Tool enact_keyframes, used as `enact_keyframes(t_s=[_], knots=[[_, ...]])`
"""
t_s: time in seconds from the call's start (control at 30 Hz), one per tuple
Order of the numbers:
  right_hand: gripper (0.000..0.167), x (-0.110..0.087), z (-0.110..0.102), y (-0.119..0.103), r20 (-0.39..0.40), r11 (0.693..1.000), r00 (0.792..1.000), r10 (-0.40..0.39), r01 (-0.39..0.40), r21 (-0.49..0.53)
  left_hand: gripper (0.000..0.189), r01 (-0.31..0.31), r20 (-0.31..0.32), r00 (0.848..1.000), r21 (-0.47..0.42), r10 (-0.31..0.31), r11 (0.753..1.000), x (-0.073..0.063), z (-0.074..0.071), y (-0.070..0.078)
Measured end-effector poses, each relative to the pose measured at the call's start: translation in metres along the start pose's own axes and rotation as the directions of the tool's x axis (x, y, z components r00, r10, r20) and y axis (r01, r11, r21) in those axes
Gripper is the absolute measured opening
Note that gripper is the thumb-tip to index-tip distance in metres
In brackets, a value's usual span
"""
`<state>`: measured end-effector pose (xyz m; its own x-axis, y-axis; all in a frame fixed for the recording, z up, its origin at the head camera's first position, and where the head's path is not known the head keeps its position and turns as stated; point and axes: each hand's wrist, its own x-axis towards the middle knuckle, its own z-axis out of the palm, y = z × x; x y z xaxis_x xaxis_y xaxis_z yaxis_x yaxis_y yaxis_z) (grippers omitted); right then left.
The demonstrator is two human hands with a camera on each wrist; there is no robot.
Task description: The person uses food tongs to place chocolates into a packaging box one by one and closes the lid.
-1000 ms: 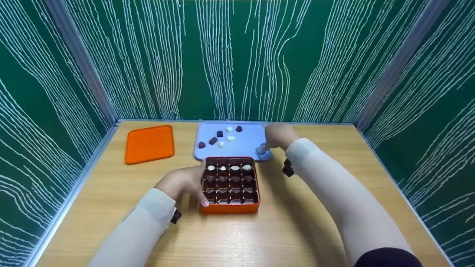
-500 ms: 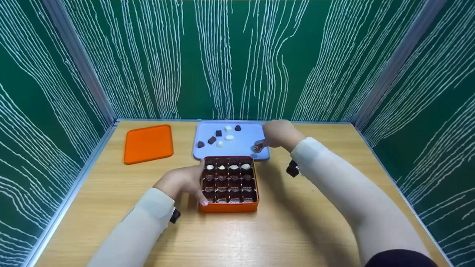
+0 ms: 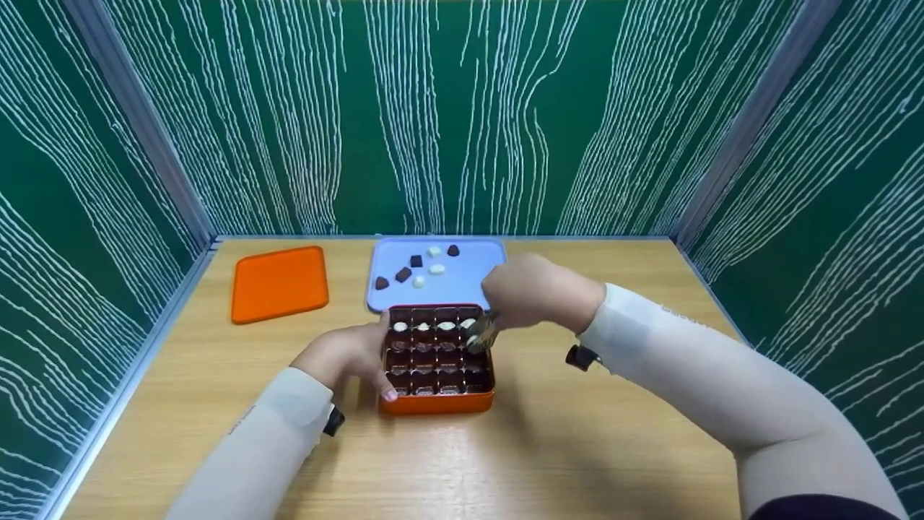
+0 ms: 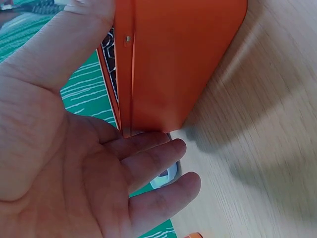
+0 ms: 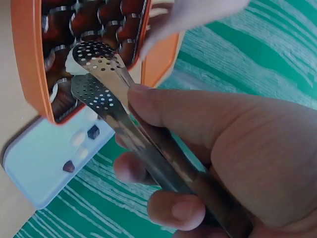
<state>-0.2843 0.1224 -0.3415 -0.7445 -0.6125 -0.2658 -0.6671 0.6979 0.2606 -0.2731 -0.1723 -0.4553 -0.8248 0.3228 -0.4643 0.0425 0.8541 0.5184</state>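
Note:
My right hand [image 3: 530, 292] grips slim metal tongs [image 5: 124, 116] with perforated heads. Between those heads shows a white chocolate [image 5: 74, 65], low over the right end of the box's second row from the back. The orange box [image 3: 437, 404] has a dark divided insert. White chocolates [image 3: 446, 326] sit along its back row, and dark ones [image 3: 423, 347] show in the row in front. At the box's left side, my left hand [image 3: 345, 354] holds it, thumb at the front corner and fingers at the back one. In the left wrist view, the outer fingers [image 4: 163, 201] extend past the box's edge.
Behind the box lies a pale blue tray [image 3: 476, 253] with several dark and white chocolates. An orange lid or shallow tray [image 3: 280, 284] is at the back left of the wooden table [image 3: 592, 440]. Green, white-streaked panels [image 3: 498, 123] enclose the table's back and sides.
My right hand has brought the tongs from the right part of the blue tray toward me and left, over the box. The left hand stays at the box's side.

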Motion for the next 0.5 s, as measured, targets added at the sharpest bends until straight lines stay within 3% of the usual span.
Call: enact_keyframes(t_s=[0.23,0.5], knots=[[0.052,0.008,0.01,-0.021,-0.023,0.993,0.999,-0.047,0.044,-0.111,0.172,-0.001,-0.001,1.0,0.0,0.001,1.0,0.0,0.001,0.001],[0.057,0.02,0.009,-0.037,0.044,0.979,0.998,-0.037,0.045,-0.199,0.17,-0.008,-0.002,1.0,0.017,0.008,1.0,0.001,0.001,0.001]])
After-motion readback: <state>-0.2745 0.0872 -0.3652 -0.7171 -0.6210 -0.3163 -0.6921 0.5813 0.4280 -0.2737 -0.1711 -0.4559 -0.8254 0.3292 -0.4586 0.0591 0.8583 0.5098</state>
